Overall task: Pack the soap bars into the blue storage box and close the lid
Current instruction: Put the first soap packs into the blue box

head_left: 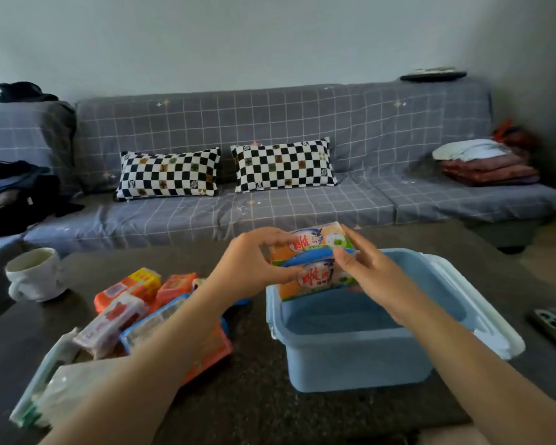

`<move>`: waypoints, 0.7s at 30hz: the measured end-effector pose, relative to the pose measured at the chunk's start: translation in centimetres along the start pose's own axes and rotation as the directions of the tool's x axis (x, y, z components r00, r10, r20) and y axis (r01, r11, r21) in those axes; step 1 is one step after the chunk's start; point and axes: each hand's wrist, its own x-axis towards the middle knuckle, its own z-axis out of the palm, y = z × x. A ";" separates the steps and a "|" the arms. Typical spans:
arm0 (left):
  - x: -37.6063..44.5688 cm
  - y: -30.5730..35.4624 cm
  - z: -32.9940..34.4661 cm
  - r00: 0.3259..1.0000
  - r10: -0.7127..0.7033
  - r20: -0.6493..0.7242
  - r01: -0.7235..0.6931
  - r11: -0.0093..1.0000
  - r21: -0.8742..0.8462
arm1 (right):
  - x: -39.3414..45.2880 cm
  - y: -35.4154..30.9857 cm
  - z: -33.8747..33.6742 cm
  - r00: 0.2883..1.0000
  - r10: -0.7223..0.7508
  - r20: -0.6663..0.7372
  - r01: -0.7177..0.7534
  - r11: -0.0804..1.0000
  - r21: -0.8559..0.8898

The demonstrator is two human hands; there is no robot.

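Soap pack: a twin pack of soap bars [313, 261] in an orange, green and white wrapper with a blue band across its middle, held above the far left corner of the box, its lower edge just inside the rim
Left hand: the left hand [251, 268] grips the pack's left end, fingers [272, 237] curled over the top, thumb on the near face
Right hand: the right hand [371, 276] holds the pack's right end, thumb on the front, fingers behind
Blue storage box: the blue storage box [353, 361] stands open on the dark table [254, 390]; nothing can be seen lying in the visible part of its inside
Lid: a pale lid [491, 329] lies against the box's right side
Other soap: a heap of wrapped soap bars [135, 303], orange, pink, blue and white-green, lies on the table left of the box
Mug: a white mug [34, 274] stands at the table's far left
Remote: a remote control [554, 326] lies at the right edge
Behind: a grey checked sofa [302, 203] with two chequered cushions [169, 173]
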 end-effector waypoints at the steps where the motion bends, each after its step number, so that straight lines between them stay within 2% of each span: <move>1: 0.6 -0.3 0.5 1.000 -0.006 0.027 0.007 1.000 -0.017 | 0.5 0.6 -0.7 0.995 0.070 0.077 -0.079 0.989 0.121; 4: 2.2 -1.3 1.8 0.993 -0.045 0.111 0.050 0.998 -0.040 | 1.6 2.1 -2.1 0.957 0.156 0.246 -0.229 0.923 0.308; 7: 3.2 -2.1 2.7 0.981 -0.073 0.179 0.067 0.997 0.038 | 2.8 3.3 -3.1 0.919 0.227 0.322 -0.333 0.885 0.325; 11: 3.7 -3.1 3.8 0.963 -0.105 0.249 0.092 0.994 0.060 | 4.2 4.4 -3.8 0.879 0.326 0.347 -0.421 0.873 0.247; 12: 3.7 -3.5 4.1 0.968 -0.107 0.226 0.091 0.993 0.080 | 4.6 4.6 -3.8 0.867 0.355 0.349 -0.442 0.873 0.209; 15: 3.9 -4.8 4.6 0.997 -0.062 0.043 0.053 0.983 0.178 | 5.9 5.0 -3.3 0.790 0.495 0.362 -0.557 0.826 0.087; 17: 3.8 -5.4 4.7 0.998 -0.068 0.017 0.061 0.959 0.276 | 6.8 5.5 -2.5 0.715 0.612 0.337 -0.655 0.755 0.019; 19: 3.6 -6.0 4.9 0.984 -0.167 0.058 0.141 0.941 0.308 | 7.6 6.3 -1.6 0.655 0.696 0.295 -0.713 0.699 -0.065; 21: 3.6 -6.3 5.2 0.955 -0.276 0.107 0.245 0.940 0.238 | 8.3 7.0 -0.7 0.607 0.745 0.277 -0.748 0.653 -0.117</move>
